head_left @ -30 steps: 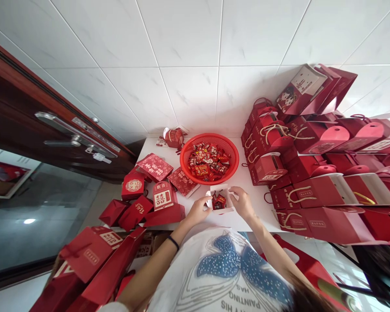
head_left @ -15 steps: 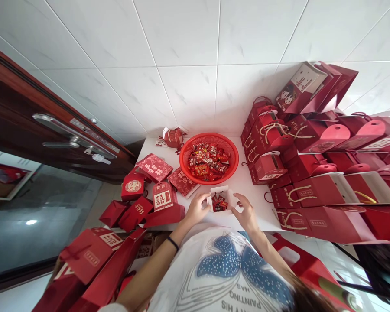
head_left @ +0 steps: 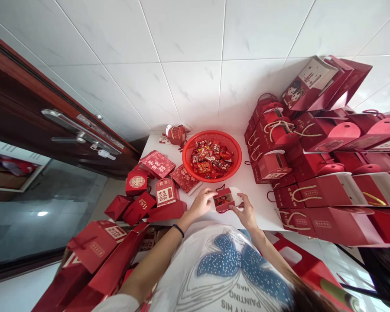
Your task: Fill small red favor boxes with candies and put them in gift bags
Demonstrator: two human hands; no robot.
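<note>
A small red gift box [head_left: 223,206] stands on the white table in front of me, with wrapped sweets partly visible inside. Its top flaps are folded partway in, and a pale rounded flap shows on the right. My left hand [head_left: 201,203] pinches the box's left edge between thumb and fingers. On the other side, my right hand [head_left: 247,214] grips the right end, its thumb at the near corner and a finger by the pale flap. Just beyond the box sits a red plastic basket [head_left: 235,167] filled with wrapped sweets.
Red boxes [head_left: 165,195] and a patterned flat box [head_left: 157,164] lie to the left. A tall stack of red gift boxes [head_left: 307,190] fills the right side. A tiled wall [head_left: 195,95] closes off the back; a dark door [head_left: 26,99] stands at left.
The box's white inner flaps stood spread out before; now they are folded inward and its red outside shows. Both hands have stayed at its two sides. The view has shifted slightly.
</note>
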